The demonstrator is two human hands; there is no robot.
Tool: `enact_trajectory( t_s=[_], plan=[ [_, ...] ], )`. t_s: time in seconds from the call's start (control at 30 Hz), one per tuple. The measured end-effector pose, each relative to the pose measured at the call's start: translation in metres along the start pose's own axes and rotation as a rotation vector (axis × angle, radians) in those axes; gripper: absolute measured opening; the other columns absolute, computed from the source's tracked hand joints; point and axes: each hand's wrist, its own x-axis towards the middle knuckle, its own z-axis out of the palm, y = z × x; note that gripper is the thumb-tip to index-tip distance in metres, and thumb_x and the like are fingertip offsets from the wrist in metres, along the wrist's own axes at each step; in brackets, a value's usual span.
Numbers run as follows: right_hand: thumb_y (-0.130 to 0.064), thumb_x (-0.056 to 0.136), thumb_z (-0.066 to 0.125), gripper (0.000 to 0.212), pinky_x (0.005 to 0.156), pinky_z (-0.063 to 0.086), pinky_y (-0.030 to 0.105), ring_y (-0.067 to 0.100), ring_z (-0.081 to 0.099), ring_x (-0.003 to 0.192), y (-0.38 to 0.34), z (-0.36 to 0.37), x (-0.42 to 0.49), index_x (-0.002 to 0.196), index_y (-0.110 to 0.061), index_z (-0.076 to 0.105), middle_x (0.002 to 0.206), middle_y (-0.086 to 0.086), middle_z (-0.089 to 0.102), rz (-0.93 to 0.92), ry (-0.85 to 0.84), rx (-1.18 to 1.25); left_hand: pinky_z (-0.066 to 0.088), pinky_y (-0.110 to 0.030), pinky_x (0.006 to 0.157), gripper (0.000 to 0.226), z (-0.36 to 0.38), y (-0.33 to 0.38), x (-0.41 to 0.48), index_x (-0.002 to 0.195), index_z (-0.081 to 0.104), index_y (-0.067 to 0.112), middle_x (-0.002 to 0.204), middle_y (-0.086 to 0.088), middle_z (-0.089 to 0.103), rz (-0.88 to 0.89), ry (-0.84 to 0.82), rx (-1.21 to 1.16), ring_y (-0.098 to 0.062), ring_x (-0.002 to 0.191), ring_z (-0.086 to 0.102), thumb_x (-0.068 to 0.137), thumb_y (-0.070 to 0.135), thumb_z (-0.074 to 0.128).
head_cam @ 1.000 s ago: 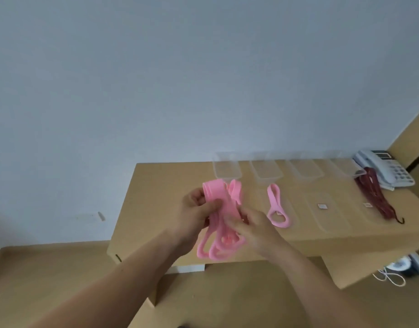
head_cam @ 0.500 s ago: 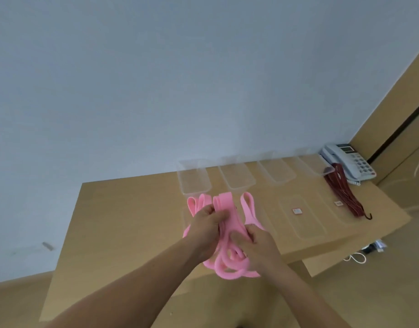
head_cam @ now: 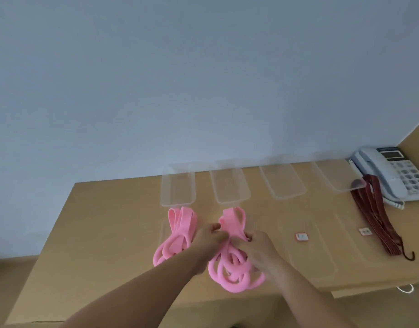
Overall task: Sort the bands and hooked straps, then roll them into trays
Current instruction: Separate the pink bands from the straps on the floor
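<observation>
Pink bands (head_cam: 229,278) and hooked straps (head_cam: 374,216) share the table (head_cam: 104,221), which extends beyond, left and right of both hands. Four clear trays (head_cam: 229,183) stand in a row beyond the hands, apart from one another and with nothing visible inside; this spacing probably reserves one tray per sorted group. Flat clear panels (head_cam: 322,263), likely the tray lids, lie to the right of the right hand. A telephone (head_cam: 392,171) sits well to the right, beside the end tray. The dark red hooked straps lie stretched out well apart from the right hand, hook ends nearest the table edge, evidently awaiting their turn. The held bunch (head_cam: 234,223) lies between the hands, its loops spreading below them on the table. The second bunch (head_cam: 177,230) lies just left of the left hand, untouched, which suggests the sorting of bands is partly done. The left hand (head_cam: 210,237) has its fingers curled and pinches the upper part of the held bunch. The right hand (head_cam: 258,245) is curled over its middle, apparently gathering the loops so that the bunch can be rolled. A small label (head_cam: 301,236) marks the nearest panel.
</observation>
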Motion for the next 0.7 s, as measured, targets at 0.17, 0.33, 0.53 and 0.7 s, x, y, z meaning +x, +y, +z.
enact_trajectory(
  t_s=[0.17, 0.33, 0.53, 0.7],
  plan=[
    [-0.026, 0.085, 0.072, 0.013, 0.057, 0.056, 0.025, 0.017, 0.073, 0.064, 0.007, -0.008, 0.035, 0.081, -0.013, 0.073, 0.071, 0.003, 0.075, 0.035, -0.07, -0.077, 0.06, -0.036, 0.078, 0.052, 0.007, -0.004, 0.017, 0.139, 0.044, 0.017, 0.109, -0.006, 0.071, -0.017, 0.058, -0.035, -0.022, 0.09, 0.074, 0.09, 0.008, 0.059],
    [-0.029, 0.082, 0.064, 0.007, 0.052, 0.047, 0.018, 0.004, 0.063, 0.056, 0.017, -0.006, 0.044, 0.075, -0.028, 0.063, 0.066, -0.009, 0.069, -0.113, 0.01, -0.371, 0.059, -0.044, 0.083, 0.015, 0.012, -0.011, 0.017, 0.099, 0.062, 0.017, 0.09, -0.008, 0.07, 0.041, 0.165, 0.397, -0.025, 0.079, 0.067, 0.089, 0.026, 0.057],
    [-0.032, 0.09, 0.058, 0.018, 0.077, 0.05, 0.034, 0.018, 0.057, 0.094, 0.036, -0.006, 0.04, 0.105, -0.022, 0.059, 0.103, -0.007, 0.06, -0.316, 0.242, -0.747, 0.041, -0.032, 0.1, 0.056, 0.015, -0.033, 0.016, 0.14, 0.042, 0.025, 0.129, 0.003, 0.049, 0.139, 0.291, 0.83, -0.021, 0.121, 0.046, 0.087, 0.031, 0.057],
    [-0.041, 0.095, 0.051, 0.026, 0.084, 0.045, 0.03, 0.018, 0.051, 0.104, 0.041, -0.009, 0.042, 0.113, -0.024, 0.058, 0.116, -0.004, 0.055, -0.313, 0.146, -0.887, 0.038, -0.034, 0.1, 0.05, 0.023, -0.039, 0.018, 0.141, 0.042, 0.022, 0.14, -0.001, 0.042, 0.163, 0.184, 0.957, -0.023, 0.125, 0.04, 0.093, 0.031, 0.051]
  ],
)
